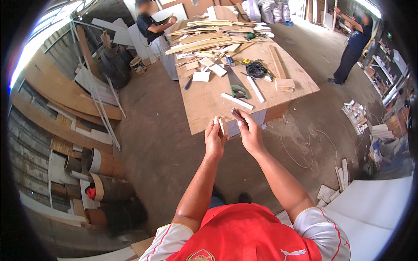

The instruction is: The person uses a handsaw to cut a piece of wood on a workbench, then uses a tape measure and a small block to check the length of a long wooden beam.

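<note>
In front of my body, near the table's front edge, my left hand [214, 137] grips a small pale wood piece [223, 127] held upright. Close to its right, my right hand [251, 134] is closed round a short dark brown object [237, 114] with a lighter end; its kind is not clear. The two held things are apart. Just beyond my hands is the plywood-topped table [200, 115]. On it lie a handsaw with a green handle [239, 91], a white strip [237, 101] and another white strip [255, 89].
Long wood strips [209, 41] and offcuts are heaped on the table's far half, near a black plastic bag [256, 68]. One person [152, 28] stands at the far left, another [355, 45] at the far right. A cable [310, 150] lies on the floor; rolls [113, 187] stand left.
</note>
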Demonstrator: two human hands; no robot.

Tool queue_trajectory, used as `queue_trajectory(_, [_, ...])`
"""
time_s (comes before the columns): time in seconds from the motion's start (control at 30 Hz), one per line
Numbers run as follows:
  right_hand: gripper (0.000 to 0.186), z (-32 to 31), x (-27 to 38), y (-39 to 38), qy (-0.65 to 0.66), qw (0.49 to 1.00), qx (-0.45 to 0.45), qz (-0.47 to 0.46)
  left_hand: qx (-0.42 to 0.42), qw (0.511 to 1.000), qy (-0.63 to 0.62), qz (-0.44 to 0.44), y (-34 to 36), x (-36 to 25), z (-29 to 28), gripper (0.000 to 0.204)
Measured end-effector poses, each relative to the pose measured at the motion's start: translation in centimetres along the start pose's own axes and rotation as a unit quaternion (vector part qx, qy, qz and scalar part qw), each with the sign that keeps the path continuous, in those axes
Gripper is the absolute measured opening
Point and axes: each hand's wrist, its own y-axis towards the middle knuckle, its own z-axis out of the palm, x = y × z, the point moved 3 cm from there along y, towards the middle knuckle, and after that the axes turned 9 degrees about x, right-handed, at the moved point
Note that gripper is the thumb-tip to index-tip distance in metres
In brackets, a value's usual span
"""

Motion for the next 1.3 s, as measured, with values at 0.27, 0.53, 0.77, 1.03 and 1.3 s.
queue_trajectory(0.27, [0.042,6.0,0.5,-4.3,-0.271,0.945,0.177,-0.037,-0.173,0.979,0.072,0.079,-2.5,-3.6,-6.2,0.034])
queue_trajectory(0.53, [0.026,13.1,3.3,-4.9,-0.134,0.985,0.106,-0.004,-0.125,0.98,0.105,0.114,-8.6,-7.6,-11.6,0.028])
queue_trajectory(0.77, [0.031,21.2,9.9,-6.5,-0.167,0.958,0.173,-0.153,-0.168,0.969,0.081,0.164,-13.9,-9.9,-15.4,0.031])
queue_trajectory(1.03, [0.03,26.2,13.3,-8.1,-0.188,0.938,0.176,-0.233,-0.15,0.978,0.055,0.133,-18.3,-13.1,-20.0,0.03])
queue_trajectory(1.3, [0.028,29.3,14.5,-9.4,-0.22,0.917,0.201,-0.266,-0.134,0.986,0.012,0.095,-20.8,-14.0,-23.3,0.024])
